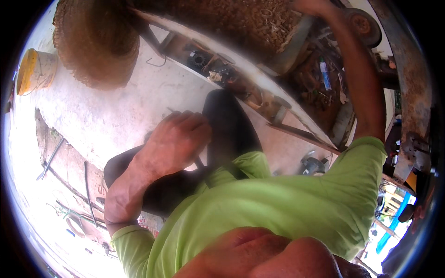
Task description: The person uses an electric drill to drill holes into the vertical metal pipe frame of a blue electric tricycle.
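My left hand (178, 139) is closed in a fist above my dark-trousered legs. It grips a slim rod-like tool (199, 163), whose dark end shows below the fist; a thin grey tip appears just beyond the knuckles. What kind of tool it is, I cannot make out. My right arm stretches to the upper right, over the bench. The right hand (311, 5) is at the top edge of the view, beside a heap of small rusty metal pieces (273, 25) in a brown tray (289, 48). Its fingers are cut off or blurred there.
Below the bench's pale edge (287, 109), a shelf holds dark parts (197, 59). A blue-and-white tube (325, 75) lies among clutter. A wheel (364, 28) and rusty post (417, 92) stand right; a large brown ridged round thing (99, 46) and yellow bucket (39, 72) left.
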Demonstrator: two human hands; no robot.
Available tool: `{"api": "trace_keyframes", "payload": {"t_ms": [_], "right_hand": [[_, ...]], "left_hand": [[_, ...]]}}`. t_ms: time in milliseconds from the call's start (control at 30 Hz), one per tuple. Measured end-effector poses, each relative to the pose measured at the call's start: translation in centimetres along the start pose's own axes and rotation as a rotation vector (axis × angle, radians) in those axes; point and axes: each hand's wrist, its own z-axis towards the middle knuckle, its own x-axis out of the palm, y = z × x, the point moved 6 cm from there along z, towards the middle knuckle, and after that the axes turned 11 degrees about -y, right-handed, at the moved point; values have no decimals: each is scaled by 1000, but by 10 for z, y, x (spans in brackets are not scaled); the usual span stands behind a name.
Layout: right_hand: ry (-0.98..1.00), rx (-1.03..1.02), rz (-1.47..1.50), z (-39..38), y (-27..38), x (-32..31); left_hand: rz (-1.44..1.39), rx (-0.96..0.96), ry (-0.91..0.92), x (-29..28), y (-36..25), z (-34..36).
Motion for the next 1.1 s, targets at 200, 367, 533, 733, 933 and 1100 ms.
{"api": "trace_keyframes", "payload": {"t_ms": [200,367,533,733,933,1100], "right_hand": [[-4,129,502,-15,21,-26],[-63,-13,1338,0,52,-29],[-178,37,1167,-16,36,-61],[-130,184,214,-28,-3,-53],[62,-39,204,1,-31,28],[45,74,116,-28,11,-13]], "left_hand": [[-8,5,10,2,-1,0],[-5,9,15,3,-1,3],[4,18,2,3,-5,4],[17,13,10,4,-6,5],[3,19,5,6,-6,7],[-5,17,-12,3,-5,5]]}}
